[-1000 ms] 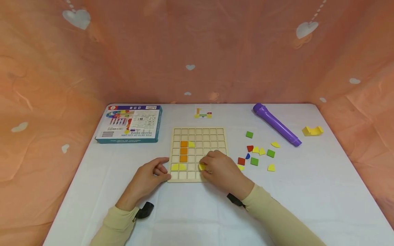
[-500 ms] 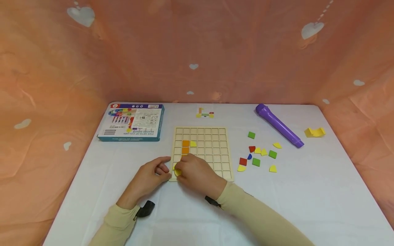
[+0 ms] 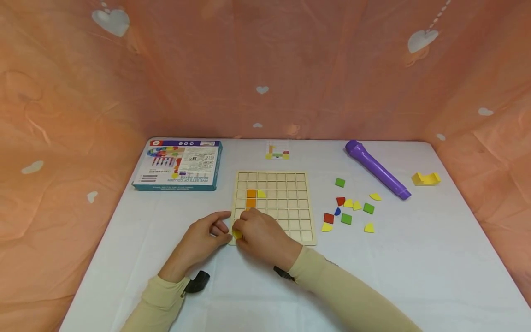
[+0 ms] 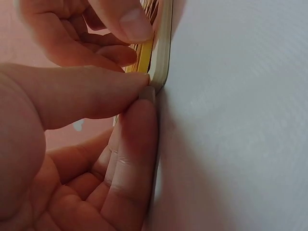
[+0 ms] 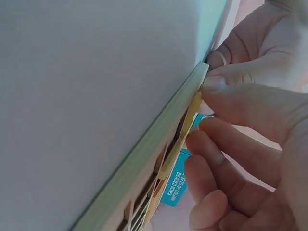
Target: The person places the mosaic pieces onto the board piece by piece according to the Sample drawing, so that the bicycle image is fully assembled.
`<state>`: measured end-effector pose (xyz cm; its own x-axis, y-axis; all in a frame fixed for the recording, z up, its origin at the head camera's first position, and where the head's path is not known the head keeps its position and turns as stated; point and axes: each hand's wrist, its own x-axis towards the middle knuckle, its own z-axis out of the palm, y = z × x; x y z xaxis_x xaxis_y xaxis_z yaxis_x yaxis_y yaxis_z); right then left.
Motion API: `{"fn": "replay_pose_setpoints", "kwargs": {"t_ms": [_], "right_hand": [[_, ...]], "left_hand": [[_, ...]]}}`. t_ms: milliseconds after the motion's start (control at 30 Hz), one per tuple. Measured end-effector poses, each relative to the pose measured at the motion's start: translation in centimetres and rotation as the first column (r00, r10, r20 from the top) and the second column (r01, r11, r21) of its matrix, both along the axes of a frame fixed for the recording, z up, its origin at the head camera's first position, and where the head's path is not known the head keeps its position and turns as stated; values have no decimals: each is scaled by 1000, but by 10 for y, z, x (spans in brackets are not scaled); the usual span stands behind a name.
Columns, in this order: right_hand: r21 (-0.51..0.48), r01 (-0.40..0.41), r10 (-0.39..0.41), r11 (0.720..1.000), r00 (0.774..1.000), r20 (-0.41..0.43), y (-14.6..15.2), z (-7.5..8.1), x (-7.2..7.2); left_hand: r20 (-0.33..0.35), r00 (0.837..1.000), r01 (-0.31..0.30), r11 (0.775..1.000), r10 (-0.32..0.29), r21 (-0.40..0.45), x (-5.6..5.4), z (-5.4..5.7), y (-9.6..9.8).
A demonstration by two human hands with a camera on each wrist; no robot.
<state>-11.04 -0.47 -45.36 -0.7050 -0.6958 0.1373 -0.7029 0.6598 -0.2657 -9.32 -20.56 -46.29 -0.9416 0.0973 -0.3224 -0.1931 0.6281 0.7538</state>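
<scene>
A pale wooden grid board lies flat on the white table. At its near left corner my left hand holds the edge, thumb and a finger meeting there in the left wrist view. My right hand reaches over the board's lower left and pinches a yellow quarter-round tile at the corner cell. In the right wrist view that yellow tile slants near the thumb tip. Orange square tiles sit in a column, with a yellow tile beside the top one. The right hand hides the cells under it.
Loose tiles, among them a green square, a red square and a blue half-round, lie right of the board. Behind stand a boxed toy set, a small pattern card, a purple microphone-shaped tube and a yellow cradle block.
My right hand has moved left across the board with the yellow tile, from the lower middle to the near left corner. My left hand has stayed at the board's edge.
</scene>
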Motion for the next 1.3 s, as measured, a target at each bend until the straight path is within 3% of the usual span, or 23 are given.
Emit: {"fn": "replay_pose_setpoints", "kwargs": {"t_ms": [500, 800, 933, 1300], "right_hand": [[2, 29, -29, 1000, 999, 22, 8, 3, -2], [-16, 23, -22, 1000, 1000, 16, 17, 4, 0], [-44, 44, -43, 998, 998, 38, 35, 3, 2], [-76, 226, -224, 971, 974, 34, 111, 3, 7]], "left_hand": [[-9, 1000, 28, 1000, -28, -5, -7, -1, 6], [-40, 999, 36, 999, -36, -12, -5, -1, 6], [-30, 999, 28, 1000, -29, -5, -3, 0, 6], [-15, 1000, 6, 999, -7, -38, 0, 1, 2]]}}
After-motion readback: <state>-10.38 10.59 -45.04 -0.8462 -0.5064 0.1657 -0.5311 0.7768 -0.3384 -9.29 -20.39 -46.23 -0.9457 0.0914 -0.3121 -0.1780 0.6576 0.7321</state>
